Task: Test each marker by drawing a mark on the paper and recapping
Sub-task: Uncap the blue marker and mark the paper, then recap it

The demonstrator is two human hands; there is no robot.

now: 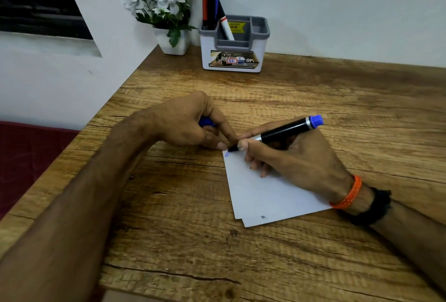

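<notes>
A white sheet of paper [268,195] lies on the wooden table, with a small blue mark [227,154] at its top left corner. My right hand [296,157] grips an uncapped black marker with a blue end [284,130], its tip touching the paper beside the mark. My left hand [190,123] curls round the blue cap [205,123], and one fingertip presses down at the paper's top corner.
At the back stands a grey and white holder [233,45] with several more markers [212,7] upright in it. A white pot of artificial flowers [172,41] sits left of it. The table's left edge meets the wall; a dark red surface [31,154] lies below.
</notes>
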